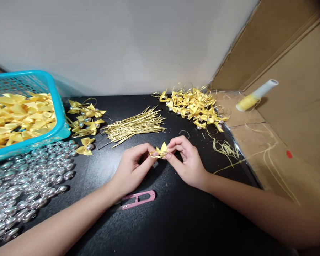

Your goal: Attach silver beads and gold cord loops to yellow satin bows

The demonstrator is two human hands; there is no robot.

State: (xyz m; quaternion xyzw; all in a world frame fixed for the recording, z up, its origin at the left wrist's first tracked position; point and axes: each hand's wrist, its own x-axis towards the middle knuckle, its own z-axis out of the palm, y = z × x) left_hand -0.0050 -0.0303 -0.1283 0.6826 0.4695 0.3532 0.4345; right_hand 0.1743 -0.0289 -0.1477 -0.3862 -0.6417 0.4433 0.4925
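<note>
Bow (162, 149) between both hands; basket (57, 106) (turquoise) holds ribbons (18, 117).

Soft even light, warped edges

We see a black counter (176, 220) running to a plain pale wall (117, 42) at the far side, with brown cardboard panels (296, 106) leaning along the right; the light is soft and even.
</note>
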